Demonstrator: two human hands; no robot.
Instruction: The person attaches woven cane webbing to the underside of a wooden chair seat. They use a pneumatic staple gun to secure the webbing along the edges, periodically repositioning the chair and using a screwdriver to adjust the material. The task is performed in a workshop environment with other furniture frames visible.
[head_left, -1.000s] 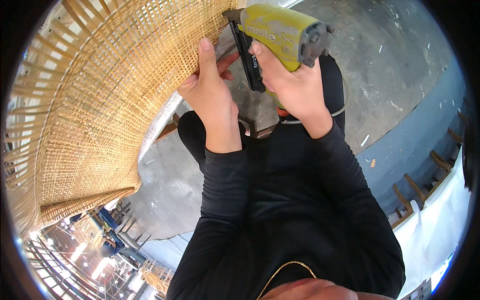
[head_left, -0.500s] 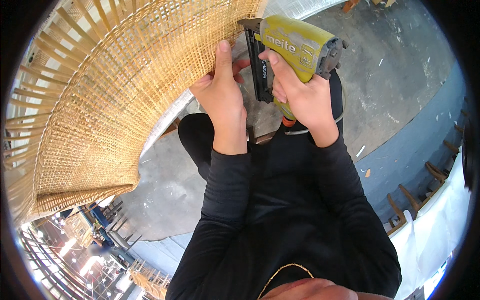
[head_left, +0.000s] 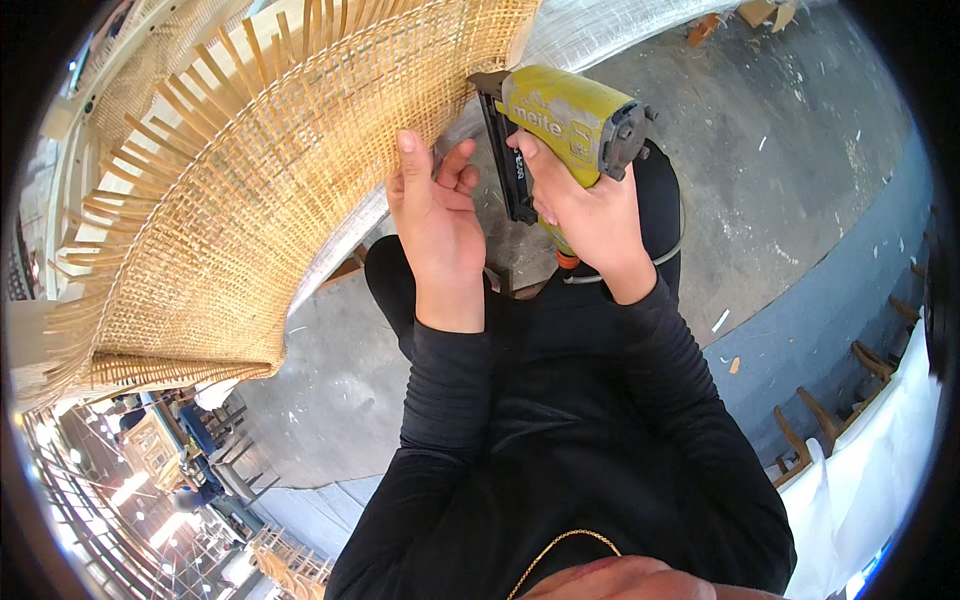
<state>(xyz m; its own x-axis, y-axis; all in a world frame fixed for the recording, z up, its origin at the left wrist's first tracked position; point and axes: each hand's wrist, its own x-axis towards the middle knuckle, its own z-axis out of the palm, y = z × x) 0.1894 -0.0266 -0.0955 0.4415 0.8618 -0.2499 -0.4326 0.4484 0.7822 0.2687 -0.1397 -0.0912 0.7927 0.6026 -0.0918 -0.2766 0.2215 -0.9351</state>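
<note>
A sheet of woven cane webbing [head_left: 250, 200] with loose strand ends fills the upper left, stretched over a pale frame. My left hand [head_left: 437, 225] presses against the webbing's right edge, index finger straight up along it. My right hand [head_left: 590, 215] grips a yellow pneumatic stapler [head_left: 565, 120]. Its black magazine [head_left: 505, 150] points down beside the webbing edge, close to my left fingers. An air hose leaves the handle's base by my right wrist.
Grey concrete floor [head_left: 780, 160] with scattered scraps lies to the right. Wooden frame pieces [head_left: 850, 390] and white sheeting [head_left: 880, 470] sit at the lower right. Stacked furniture frames [head_left: 200, 470] stand at the lower left. My dark-sleeved arms and legs fill the middle.
Both hands and the stapler have shifted right and slightly down in the view. The left fingers have loosened from the webbing edge, with the index finger now straight.
</note>
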